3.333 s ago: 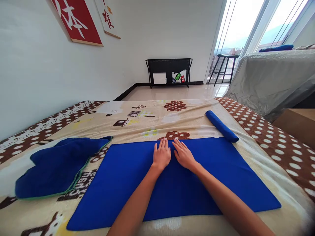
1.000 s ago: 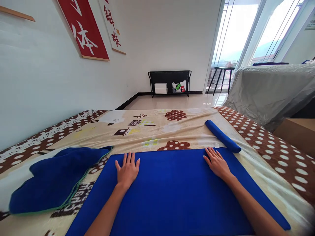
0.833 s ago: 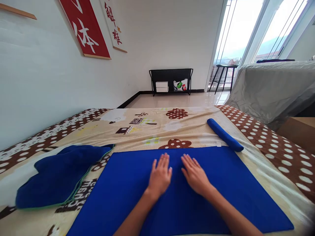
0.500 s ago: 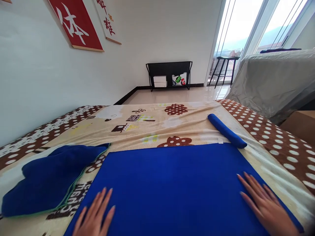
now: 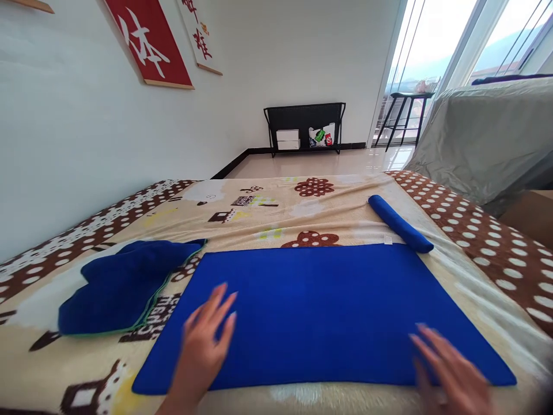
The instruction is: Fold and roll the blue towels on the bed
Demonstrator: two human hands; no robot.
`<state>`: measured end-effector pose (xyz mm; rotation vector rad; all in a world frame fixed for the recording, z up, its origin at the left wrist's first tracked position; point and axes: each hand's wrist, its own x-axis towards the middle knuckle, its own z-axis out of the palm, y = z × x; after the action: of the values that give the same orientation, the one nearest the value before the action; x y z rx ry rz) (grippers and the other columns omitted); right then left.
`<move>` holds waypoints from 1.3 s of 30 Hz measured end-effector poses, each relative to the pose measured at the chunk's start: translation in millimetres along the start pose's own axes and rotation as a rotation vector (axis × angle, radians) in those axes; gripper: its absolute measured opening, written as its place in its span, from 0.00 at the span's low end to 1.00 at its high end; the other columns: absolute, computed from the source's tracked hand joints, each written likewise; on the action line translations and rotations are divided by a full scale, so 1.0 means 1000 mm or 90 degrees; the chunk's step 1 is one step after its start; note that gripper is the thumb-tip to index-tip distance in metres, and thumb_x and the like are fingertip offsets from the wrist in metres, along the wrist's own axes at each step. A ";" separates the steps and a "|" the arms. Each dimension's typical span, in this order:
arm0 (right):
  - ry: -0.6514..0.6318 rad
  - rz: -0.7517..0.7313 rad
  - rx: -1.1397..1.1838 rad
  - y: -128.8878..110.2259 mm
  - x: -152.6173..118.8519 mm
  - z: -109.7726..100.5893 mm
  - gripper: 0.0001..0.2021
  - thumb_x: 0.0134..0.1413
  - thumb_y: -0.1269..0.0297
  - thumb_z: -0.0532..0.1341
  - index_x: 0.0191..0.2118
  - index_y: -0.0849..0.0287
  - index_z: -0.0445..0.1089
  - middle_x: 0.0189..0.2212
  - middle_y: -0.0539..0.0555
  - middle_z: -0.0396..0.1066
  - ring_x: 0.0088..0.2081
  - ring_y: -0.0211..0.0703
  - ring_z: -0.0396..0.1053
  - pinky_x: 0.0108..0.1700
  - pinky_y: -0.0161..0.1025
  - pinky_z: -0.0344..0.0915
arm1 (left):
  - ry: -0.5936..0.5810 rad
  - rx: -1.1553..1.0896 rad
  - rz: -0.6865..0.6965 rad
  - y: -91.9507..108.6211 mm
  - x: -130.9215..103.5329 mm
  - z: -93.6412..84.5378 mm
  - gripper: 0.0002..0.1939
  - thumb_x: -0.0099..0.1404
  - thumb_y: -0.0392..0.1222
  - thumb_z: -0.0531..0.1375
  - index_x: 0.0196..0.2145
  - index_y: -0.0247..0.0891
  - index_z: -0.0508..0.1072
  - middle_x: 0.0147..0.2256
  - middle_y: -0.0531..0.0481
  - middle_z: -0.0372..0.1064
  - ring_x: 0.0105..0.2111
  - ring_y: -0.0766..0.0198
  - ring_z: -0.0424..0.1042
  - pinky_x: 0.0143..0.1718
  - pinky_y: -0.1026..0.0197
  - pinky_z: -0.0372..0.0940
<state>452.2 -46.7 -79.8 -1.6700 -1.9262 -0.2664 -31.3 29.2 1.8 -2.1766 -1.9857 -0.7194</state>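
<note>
A blue towel [image 5: 311, 311] lies spread flat on a patterned blanket, with a small white tag at its far edge. My left hand [image 5: 205, 334] is over its left part, fingers apart and holding nothing. Over the near right part is my right hand [image 5: 449, 369], blurred by motion, its fingers stretched out and nothing in them. Whether either hand touches the cloth I cannot tell. A rolled blue towel [image 5: 400, 223] lies at the far right corner, against the flat one. To the left rests a crumpled blue towel [image 5: 125, 288] with green edging.
The cream and brown blanket [image 5: 242, 225] covers the whole surface, with polka-dot borders on both sides. Beyond it stand a black rack [image 5: 305, 118] and a dark stool [image 5: 404, 112]. At right are a grey-covered bulky object [image 5: 492, 132] and a cardboard box [image 5: 531, 216].
My left hand has moved up and right, away from the towel's near left part. My right hand has shifted down. The view has tilted, so the towel's near edge now shows.
</note>
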 end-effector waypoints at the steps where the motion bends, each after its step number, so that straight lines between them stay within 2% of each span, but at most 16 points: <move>1: 0.046 -0.099 0.026 -0.036 0.007 0.007 0.34 0.58 0.63 0.59 0.68 0.40 0.50 0.52 0.55 0.72 0.50 0.59 0.72 0.51 0.56 0.64 | -0.055 -0.036 0.038 0.026 0.028 0.010 0.21 0.71 0.49 0.49 0.59 0.54 0.67 0.64 0.53 0.59 0.63 0.53 0.60 0.61 0.44 0.57; 2: 0.065 -0.173 0.059 -0.072 0.014 0.014 0.31 0.57 0.66 0.60 0.66 0.44 0.56 0.45 0.53 0.76 0.43 0.52 0.74 0.46 0.49 0.66 | -0.107 -0.060 0.058 0.050 0.055 0.023 0.19 0.72 0.47 0.49 0.56 0.49 0.71 0.61 0.50 0.64 0.62 0.55 0.62 0.62 0.48 0.58; 4: 0.088 -0.244 0.094 -0.133 0.023 0.028 0.23 0.57 0.70 0.57 0.58 0.53 0.65 0.33 0.51 0.76 0.33 0.46 0.73 0.38 0.43 0.65 | -0.138 -0.067 0.078 0.087 0.107 0.052 0.15 0.72 0.44 0.51 0.49 0.44 0.75 0.53 0.47 0.72 0.55 0.59 0.69 0.58 0.53 0.61; 5: 0.104 -0.246 0.095 -0.156 0.025 0.034 0.19 0.58 0.71 0.54 0.55 0.56 0.68 0.29 0.51 0.75 0.31 0.45 0.72 0.36 0.42 0.63 | -0.142 -0.061 0.074 0.100 0.127 0.067 0.14 0.72 0.44 0.53 0.47 0.41 0.76 0.50 0.45 0.73 0.53 0.58 0.70 0.56 0.52 0.63; 7: 0.140 -0.216 0.081 -0.183 0.025 0.043 0.19 0.58 0.74 0.49 0.50 0.59 0.70 0.26 0.52 0.73 0.28 0.44 0.70 0.33 0.42 0.60 | -0.139 -0.046 0.063 0.114 0.156 0.095 0.14 0.70 0.46 0.58 0.50 0.38 0.72 0.51 0.44 0.71 0.51 0.56 0.70 0.53 0.47 0.66; 9: 0.175 -0.193 0.069 -0.190 0.021 0.049 0.19 0.56 0.77 0.48 0.46 0.59 0.71 0.23 0.51 0.71 0.25 0.42 0.68 0.31 0.41 0.58 | -0.142 -0.038 0.064 0.120 0.169 0.116 0.18 0.69 0.48 0.60 0.52 0.37 0.70 0.53 0.43 0.68 0.50 0.55 0.70 0.51 0.45 0.67; 12: 0.203 -0.188 0.068 -0.188 0.016 0.054 0.16 0.55 0.79 0.50 0.43 0.59 0.72 0.19 0.48 0.67 0.20 0.40 0.64 0.28 0.41 0.55 | -0.170 -0.041 0.076 0.120 0.177 0.135 0.18 0.69 0.47 0.60 0.53 0.38 0.69 0.53 0.43 0.67 0.50 0.55 0.70 0.50 0.46 0.68; 18: 0.235 -0.146 0.085 -0.193 0.015 0.057 0.19 0.57 0.82 0.46 0.39 0.58 0.71 0.18 0.49 0.66 0.19 0.40 0.62 0.29 0.42 0.54 | -0.245 -0.059 0.037 0.116 0.195 0.147 0.19 0.69 0.48 0.60 0.53 0.37 0.69 0.53 0.43 0.67 0.49 0.56 0.71 0.49 0.46 0.69; 22: 0.248 -0.170 0.106 -0.194 0.019 0.049 0.16 0.58 0.81 0.49 0.39 0.59 0.71 0.17 0.48 0.65 0.18 0.38 0.62 0.27 0.40 0.54 | -0.277 -0.081 0.003 0.118 0.203 0.147 0.19 0.68 0.48 0.60 0.54 0.37 0.68 0.53 0.43 0.67 0.49 0.55 0.71 0.49 0.46 0.69; 28: 0.307 -0.218 0.154 -0.191 0.034 0.032 0.14 0.56 0.82 0.53 0.41 0.60 0.71 0.14 0.43 0.63 0.14 0.33 0.59 0.21 0.37 0.53 | -0.271 -0.180 -0.037 0.127 0.205 0.130 0.19 0.68 0.47 0.60 0.54 0.37 0.68 0.53 0.43 0.67 0.49 0.55 0.71 0.48 0.46 0.69; 32: 0.316 -0.215 0.200 -0.181 0.046 0.018 0.12 0.58 0.80 0.56 0.45 0.62 0.70 0.21 0.46 0.72 0.17 0.32 0.67 0.25 0.35 0.62 | -0.234 -0.317 -0.064 0.129 0.218 0.101 0.19 0.68 0.47 0.60 0.54 0.37 0.68 0.52 0.43 0.68 0.48 0.56 0.71 0.48 0.47 0.70; 34: 0.292 -0.205 0.241 -0.171 0.057 -0.002 0.12 0.60 0.77 0.57 0.47 0.60 0.70 0.26 0.48 0.76 0.21 0.34 0.71 0.29 0.34 0.67 | -0.202 -0.405 -0.078 0.127 0.228 0.077 0.19 0.69 0.47 0.60 0.53 0.37 0.69 0.52 0.44 0.68 0.47 0.57 0.72 0.47 0.48 0.70; 36: 0.287 -0.153 0.269 -0.158 0.074 -0.034 0.11 0.61 0.72 0.58 0.46 0.54 0.72 0.29 0.47 0.78 0.23 0.34 0.73 0.31 0.33 0.69 | -0.156 -0.498 -0.093 0.121 0.238 0.046 0.18 0.69 0.48 0.60 0.53 0.36 0.69 0.51 0.44 0.69 0.46 0.57 0.72 0.46 0.49 0.71; 39: 0.310 0.062 0.266 -0.133 0.115 -0.094 0.06 0.58 0.63 0.62 0.40 0.52 0.75 0.26 0.46 0.77 0.18 0.33 0.67 0.25 0.32 0.66 | -0.067 -0.636 -0.105 0.112 0.248 -0.013 0.15 0.69 0.48 0.59 0.48 0.35 0.70 0.44 0.47 0.71 0.40 0.61 0.73 0.41 0.54 0.71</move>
<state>345.0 -23.9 86.7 -1.2745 -1.4169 -0.1925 81.1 233.9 141.1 -2.5117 -2.1214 -2.0034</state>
